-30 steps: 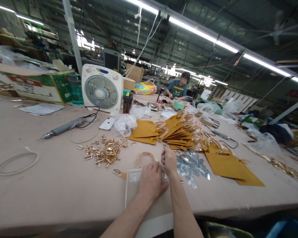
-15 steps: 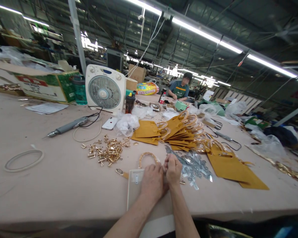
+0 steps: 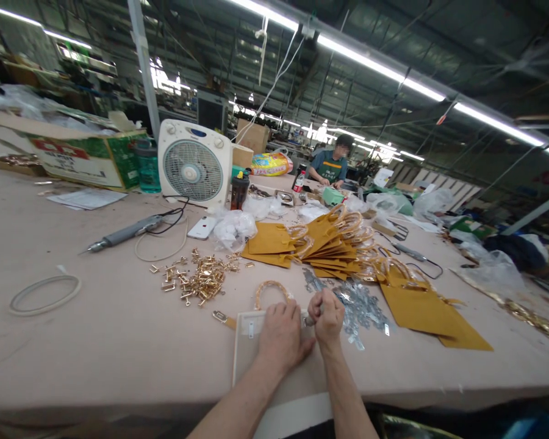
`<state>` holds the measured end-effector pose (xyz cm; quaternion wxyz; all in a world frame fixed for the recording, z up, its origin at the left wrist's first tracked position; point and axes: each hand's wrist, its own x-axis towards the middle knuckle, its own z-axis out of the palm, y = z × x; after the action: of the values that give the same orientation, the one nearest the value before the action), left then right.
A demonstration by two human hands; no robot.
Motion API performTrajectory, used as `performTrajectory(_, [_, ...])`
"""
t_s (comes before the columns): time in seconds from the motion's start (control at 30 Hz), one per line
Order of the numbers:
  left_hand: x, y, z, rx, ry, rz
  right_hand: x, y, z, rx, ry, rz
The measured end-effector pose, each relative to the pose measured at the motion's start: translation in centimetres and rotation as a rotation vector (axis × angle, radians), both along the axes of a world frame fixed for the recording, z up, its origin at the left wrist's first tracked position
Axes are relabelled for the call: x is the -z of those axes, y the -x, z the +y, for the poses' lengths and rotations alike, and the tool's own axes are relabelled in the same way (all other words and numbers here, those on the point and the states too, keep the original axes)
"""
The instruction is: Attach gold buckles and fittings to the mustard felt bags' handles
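One pale panel [image 3: 297, 381] is laid flat at the middle of the near edge of the bench [image 3: 132, 353], its looped handle [image 3: 269, 283] turned toward the far edge. It is pressed down by the left hand [image 3: 280, 335], whose grip is left flat and open, palm down, with nothing pinched in it. Near the panel's far right corner, the right hand [image 3: 329, 317] is held with its grip curled almost fully closed around a small grey piece [image 3: 308, 321]; whether that is a tool or a part cannot be told. So near a corner, the panel seems best pinned right beside the worked spot, with the left fingers kept clear and any force applied steadily, so that nothing is dragged. The grey plates [image 3: 366, 305], heaped toward the bench's right edge, and the gold fittings [image 3: 205, 277], toward its left, are best kept from under the panel.
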<state>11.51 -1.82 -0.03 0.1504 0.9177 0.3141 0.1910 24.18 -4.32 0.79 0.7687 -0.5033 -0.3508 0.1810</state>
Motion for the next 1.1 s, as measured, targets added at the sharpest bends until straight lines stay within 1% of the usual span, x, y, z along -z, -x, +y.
performTrajectory(0.1, [0.2,0.0,0.0,-0.003,-0.001,-0.003,-1.5,0.0,0.0,0.026,-0.170,0.026])
performTrajectory(0.13, [0.2,-0.1,0.0,-0.002,-0.002,-0.006,-1.6,0.0,0.0,0.039,-0.198,0.021])
performTrajectory(0.17, [0.3,-0.1,0.0,-0.001,-0.002,-0.007,-1.5,0.0,0.1,0.054,-0.192,0.012])
performTrajectory(0.23, [0.5,-0.1,0.0,-0.001,-0.005,-0.011,-0.4,-0.2,0.3,0.073,-0.095,0.001])
performTrajectory(0.3, [0.7,-0.3,-0.1,-0.003,-0.006,-0.025,1.0,-0.6,0.3,0.074,-0.003,0.023])
performTrajectory(0.37, [0.7,-0.3,-0.1,-0.010,0.003,-0.041,2.2,-0.9,0.0,0.053,-0.009,0.085])
performTrajectory(0.43, [0.5,-0.1,0.1,0.006,0.029,-0.032,2.8,-1.3,-0.6,0.048,-0.071,0.156])
performTrajectory(0.5, [0.0,0.7,0.7,0.069,0.059,-0.003,2.9,-1.6,-1.3,0.076,-0.126,0.214])
performTrajectory(0.6, [-1.0,2.7,2.1,0.162,0.051,0.014,2.8,-2.1,-2.1,0.117,-0.164,0.281])
performTrajectory(0.67, [-1.6,4.2,2.9,0.170,0.029,-0.001,2.7,-2.4,-2.4,0.128,-0.172,0.307])
performTrajectory(0.73, [-1.8,5.4,3.4,0.164,0.041,-0.037,2.6,-2.6,-2.5,0.126,-0.166,0.309])
performTrajectory(0.83, [-1.0,6.2,3.4,0.162,0.089,-0.132,2.6,-2.7,-2.5,0.108,-0.156,0.302])
performTrajectory(0.97, [0.5,6.3,3.0,0.133,0.100,-0.233,2.8,-2.4,-2.8,0.128,-0.146,0.237])
performTrajectory(1.1, [0.9,6.2,2.9,0.140,0.111,-0.278,2.9,-1.7,-3.0,0.136,-0.086,0.142])
